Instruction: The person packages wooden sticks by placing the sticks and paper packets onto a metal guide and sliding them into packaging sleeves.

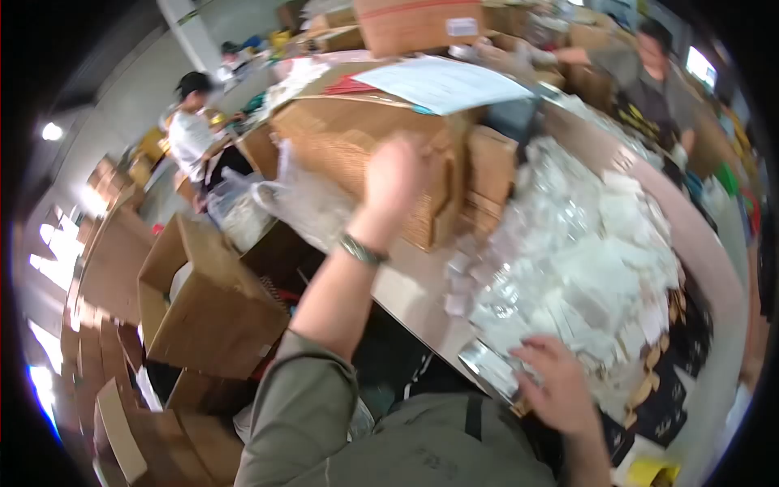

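My left hand (396, 178), a watch or bracelet on its wrist, is lifted in front of a large cardboard box (324, 138). It is smeared by motion, so its fingers and anything in them cannot be made out. My right hand (556, 385) is low over the table with its fingers apart. Beside its fingertips lies a shiny silvery flat item (489, 367) at the table's near edge; whether they touch it I cannot tell. Past that hand spreads a heap of white cards and clear plastic packets (584, 276).
White sheets (446, 83) lie on the large box. Open cardboard boxes (215, 308) stand at left, near a clear plastic bag (308, 195). Dark packages (661, 410) line the right side, with a yellow item (652, 472) below. Co-workers stand at left (191, 138) and right (649, 89).
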